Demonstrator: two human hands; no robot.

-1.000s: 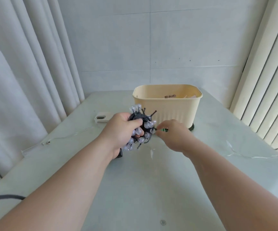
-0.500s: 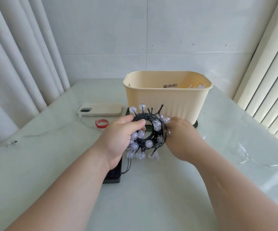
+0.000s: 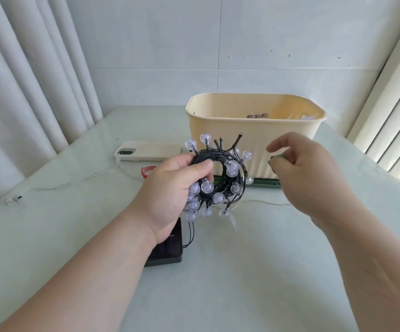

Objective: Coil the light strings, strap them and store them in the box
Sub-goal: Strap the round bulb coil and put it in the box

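The pale, glossy tabletop (image 3: pixel 218 288) fills the near and middle field. A grey tiled wall (image 3: pixel 266 44) stands behind it, white curtains (image 3: pixel 26 80) hang at the left and vertical blinds (image 3: pixel 390 116) at the right. The cream box (image 3: pixel 218 130) stands open at the far centre on a dark green base (image 3: pixel 263 182). A phone (image 3: pixel 151 151) in a pale case lies to the left of the box, and a black pack (image 3: pixel 170 252) lies near the left wrist. A red ring (image 3: pixel 146 170) and a thin wire (image 3: pixel 74 184) lie at the left.

The left hand (image 3: pixel 175 188) grips the coiled light string (image 3: pixel 218 178) above the tabletop, in front of the box, as it did half a second ago. The right hand (image 3: pixel 306 171) touched the right side of the coil then. It is now apart from the coil, to the right of it, and pinches a small green piece (image 3: pixel 276 161).

The fingers cover most of the green piece, so its form cannot be told. The contents of the box show only as small edges above the rim. The left hand covers part of the red ring, and the left wrist covers part of the black pack.
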